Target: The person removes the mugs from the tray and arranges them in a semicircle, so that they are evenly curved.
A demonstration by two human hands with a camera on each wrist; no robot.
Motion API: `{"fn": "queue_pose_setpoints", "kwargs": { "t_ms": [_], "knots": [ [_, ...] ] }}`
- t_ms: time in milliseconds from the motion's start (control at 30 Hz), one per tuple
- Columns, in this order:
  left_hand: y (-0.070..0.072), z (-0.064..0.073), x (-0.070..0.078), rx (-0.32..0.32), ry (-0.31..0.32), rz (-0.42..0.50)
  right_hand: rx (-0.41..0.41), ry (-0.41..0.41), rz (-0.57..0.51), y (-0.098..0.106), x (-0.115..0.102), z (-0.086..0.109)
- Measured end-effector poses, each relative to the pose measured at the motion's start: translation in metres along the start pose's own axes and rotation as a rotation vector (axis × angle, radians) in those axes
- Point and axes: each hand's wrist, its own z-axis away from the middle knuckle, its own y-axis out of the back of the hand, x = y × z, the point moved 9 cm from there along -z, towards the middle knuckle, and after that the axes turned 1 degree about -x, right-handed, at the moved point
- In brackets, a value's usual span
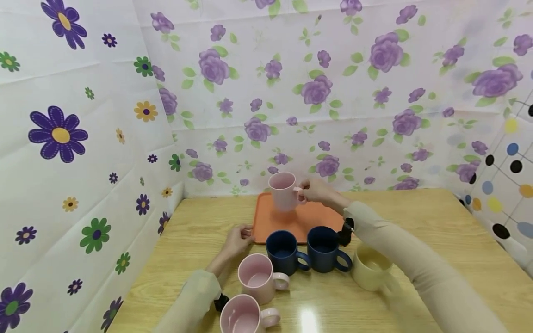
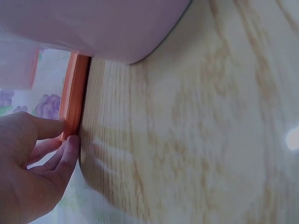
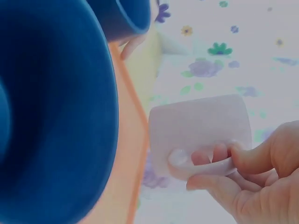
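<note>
My right hand (image 1: pixel 317 191) grips a pink mug (image 1: pixel 283 192) by its handle, the thumb and fingers wrapped round the loop in the right wrist view. The mug is upright over the left back part of an orange tray (image 1: pixel 310 219). At the tray's left front corner, my left hand (image 1: pixel 238 239) pinches the rim, the thumb on one side and the fingertips on the other in the left wrist view. Two dark blue mugs (image 1: pixel 282 252) stand at the tray's front edge, partly overlapping it in the head view.
Two more pink mugs (image 1: pixel 256 277) stand near my left forearm, handles pointing right. Beneath my right forearm a yellow mug (image 1: pixel 370 270) is partly covered by the sleeve. The wooden table (image 1: pixel 420 240) meets flowered cloth walls (image 1: pixel 266 92) at the back and left.
</note>
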Motion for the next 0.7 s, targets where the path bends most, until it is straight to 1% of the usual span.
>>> {"fn": "queue_pose_setpoints", "kwargs": {
  "t_ms": [167, 200, 267, 433, 500, 567, 667, 700],
  "knots": [
    [0.001, 0.0, 0.0, 0.0, 0.014, -0.004, 0.028, 0.045, -0.008, 0.017, 0.001, 0.025],
    [0.001, -0.001, 0.001, -0.001, 0.014, -0.004, 0.031, 0.044, -0.006, 0.021, 0.002, 0.032],
    [0.001, -0.002, -0.002, -0.003, 0.044, 0.014, 0.037, 0.056, 0.001, 0.028, 0.002, 0.045],
    [0.002, -0.006, -0.013, -0.001, 0.15, 0.102, 0.035, 0.067, -0.006, 0.041, -0.001, 0.078],
    [0.004, -0.007, -0.015, 0.002, 0.176, 0.111, 0.031, 0.063, 0.0, 0.045, -0.001, 0.091],
    [0.006, -0.009, -0.015, 0.001, 0.181, 0.092, 0.031, 0.067, 0.019, 0.05, -0.001, 0.103],
    [0.003, -0.011, -0.018, -0.036, 0.239, 0.147, 0.037, 0.078, 0.048, 0.056, -0.001, 0.12],
    [0.002, -0.011, -0.02, -0.05, 0.266, 0.18, 0.038, 0.08, 0.053, 0.058, 0.0, 0.125]
  ]
}}
